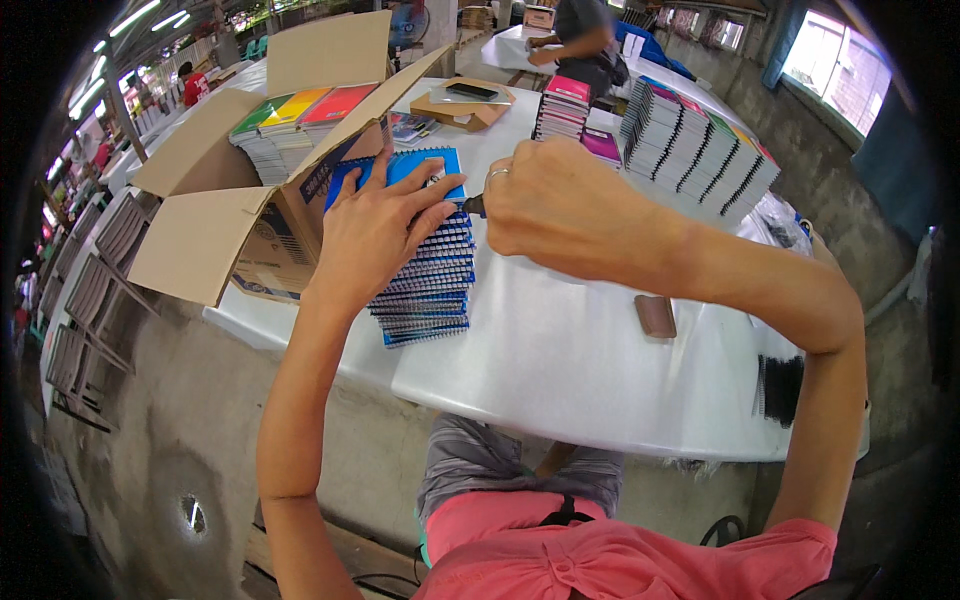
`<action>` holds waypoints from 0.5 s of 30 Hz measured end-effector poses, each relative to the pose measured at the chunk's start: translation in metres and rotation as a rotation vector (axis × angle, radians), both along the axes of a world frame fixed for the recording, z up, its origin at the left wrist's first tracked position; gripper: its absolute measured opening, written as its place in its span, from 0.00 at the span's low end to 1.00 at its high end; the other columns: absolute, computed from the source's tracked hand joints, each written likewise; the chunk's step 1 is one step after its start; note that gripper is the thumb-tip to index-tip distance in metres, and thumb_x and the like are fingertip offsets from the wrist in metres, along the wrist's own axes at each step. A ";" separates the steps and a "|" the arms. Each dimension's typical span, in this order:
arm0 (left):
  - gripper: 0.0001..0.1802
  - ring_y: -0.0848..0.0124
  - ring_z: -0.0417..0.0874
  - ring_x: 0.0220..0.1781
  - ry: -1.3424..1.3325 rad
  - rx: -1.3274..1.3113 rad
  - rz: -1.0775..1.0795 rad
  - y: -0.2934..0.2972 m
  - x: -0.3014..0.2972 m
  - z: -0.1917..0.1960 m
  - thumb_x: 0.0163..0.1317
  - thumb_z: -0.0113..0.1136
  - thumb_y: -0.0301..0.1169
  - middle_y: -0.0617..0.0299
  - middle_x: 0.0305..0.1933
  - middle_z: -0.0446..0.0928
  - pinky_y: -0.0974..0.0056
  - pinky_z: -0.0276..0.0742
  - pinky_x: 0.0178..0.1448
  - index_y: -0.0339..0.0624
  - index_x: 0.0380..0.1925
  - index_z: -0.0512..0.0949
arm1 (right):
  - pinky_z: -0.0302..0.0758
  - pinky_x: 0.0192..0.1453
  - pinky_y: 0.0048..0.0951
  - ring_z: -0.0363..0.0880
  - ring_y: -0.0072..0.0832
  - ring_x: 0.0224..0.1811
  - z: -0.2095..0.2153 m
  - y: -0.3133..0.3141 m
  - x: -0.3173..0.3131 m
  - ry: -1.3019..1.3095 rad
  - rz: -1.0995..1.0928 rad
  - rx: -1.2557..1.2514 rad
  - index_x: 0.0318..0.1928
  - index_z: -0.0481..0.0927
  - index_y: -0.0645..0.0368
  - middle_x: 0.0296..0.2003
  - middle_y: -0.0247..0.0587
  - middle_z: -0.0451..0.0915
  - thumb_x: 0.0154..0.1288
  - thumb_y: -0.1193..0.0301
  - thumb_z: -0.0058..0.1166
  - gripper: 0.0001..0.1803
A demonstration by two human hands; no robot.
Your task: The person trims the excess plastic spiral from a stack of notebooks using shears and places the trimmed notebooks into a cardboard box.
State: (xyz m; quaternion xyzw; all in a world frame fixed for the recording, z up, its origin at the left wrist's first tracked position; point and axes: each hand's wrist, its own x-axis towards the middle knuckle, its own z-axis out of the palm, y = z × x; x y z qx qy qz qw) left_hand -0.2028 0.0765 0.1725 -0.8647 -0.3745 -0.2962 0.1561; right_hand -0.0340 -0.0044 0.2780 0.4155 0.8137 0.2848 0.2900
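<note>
A tall stack of blue spiral notebooks (425,290) stands in front of me on the white-covered table, its wire bindings facing me. My left hand (375,225) lies with fingers spread across the top notebook (440,163), pressing on its blue cover. Closed in a fist, my right hand (560,200) grips a small dark tool (474,205). The tool's tip is at the right corner of the top notebook, close to my left fingertips. Most of the tool is hidden inside my fist, so its exact kind does not show.
An open cardboard box (275,240) with colourful notebooks (300,112) stands left of the stack. Farther right are rows of spiral notebooks (690,150) and a pink-topped pile (562,110). A brown flat piece (655,316) and black binding coils (778,388) lie nearer. Another person (585,45) stands beyond.
</note>
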 end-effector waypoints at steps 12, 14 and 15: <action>0.23 0.45 0.63 0.69 0.017 -0.090 -0.021 0.000 -0.005 0.003 0.62 0.56 0.52 0.63 0.66 0.69 0.40 0.56 0.70 0.57 0.53 0.78 | 0.63 0.68 0.35 0.71 0.25 0.54 -0.008 0.049 0.044 0.039 0.920 0.370 0.45 0.74 0.53 0.44 0.29 0.75 0.54 0.71 0.58 0.16; 0.23 0.45 0.62 0.69 0.003 -0.094 -0.028 0.001 -0.004 0.002 0.62 0.56 0.52 0.62 0.66 0.69 0.40 0.56 0.70 0.57 0.53 0.78 | 0.63 0.68 0.35 0.71 0.24 0.54 -0.010 0.052 0.045 0.009 0.943 0.368 0.44 0.74 0.53 0.43 0.29 0.74 0.54 0.71 0.57 0.15; 0.23 0.45 0.62 0.70 0.008 -0.087 -0.030 0.001 -0.002 0.002 0.62 0.56 0.52 0.62 0.66 0.68 0.40 0.56 0.70 0.57 0.53 0.78 | 0.64 0.67 0.35 0.71 0.24 0.54 -0.010 0.053 0.047 0.009 0.948 0.368 0.44 0.74 0.53 0.42 0.29 0.74 0.54 0.71 0.57 0.15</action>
